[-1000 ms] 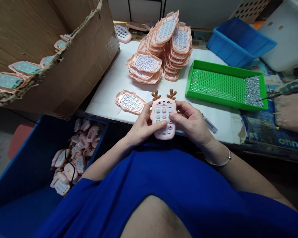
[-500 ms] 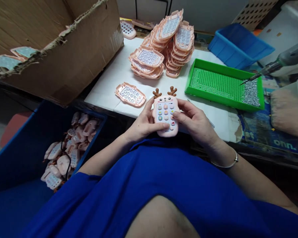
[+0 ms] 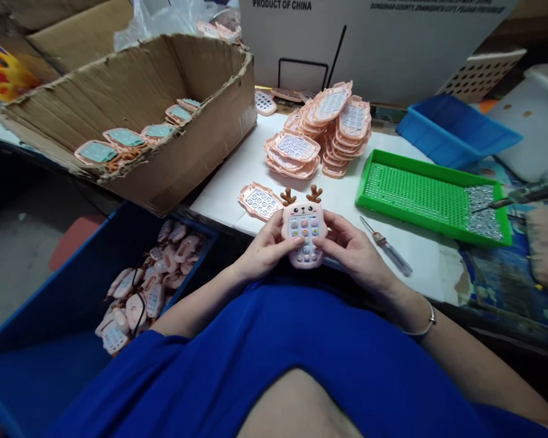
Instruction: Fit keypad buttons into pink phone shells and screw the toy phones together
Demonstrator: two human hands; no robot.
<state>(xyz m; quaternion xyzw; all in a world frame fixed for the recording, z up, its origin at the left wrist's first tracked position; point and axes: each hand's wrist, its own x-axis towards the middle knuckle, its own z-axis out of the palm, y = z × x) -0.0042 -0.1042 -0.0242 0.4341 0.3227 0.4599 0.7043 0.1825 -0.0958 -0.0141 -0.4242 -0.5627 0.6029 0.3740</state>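
Observation:
Both hands grip a pink toy phone (image 3: 304, 213) with brown antlers, a small face and rows of buttons, its front facing up. My left hand (image 3: 268, 248) wraps its left edge, with the thumb lying over the lower buttons. On the opposite edge, my right hand (image 3: 354, 246) holds it the same way, thumb across the keypad. The fingers behind the phone are hidden. Just beyond my left hand lies a single pink phone shell (image 3: 259, 201) with a keypad sheet. A screwdriver (image 3: 388, 246) with a clear handle rests to the right.
Stacked phone shells (image 3: 296, 149) stand at the back. A green tray (image 3: 415, 193) holds silvery screws, with an electric screwdriver (image 3: 525, 193) over it. Behind sits a blue bin (image 3: 456, 131). At left are a cardboard box (image 3: 201, 143) and a blue crate (image 3: 41, 286) of toy phones.
The view has tilted up, so more of the cardboard box and background shows. My right thumb has slid down the keypad, and my left thumb sits slightly higher on it. Both hands still hold the phone.

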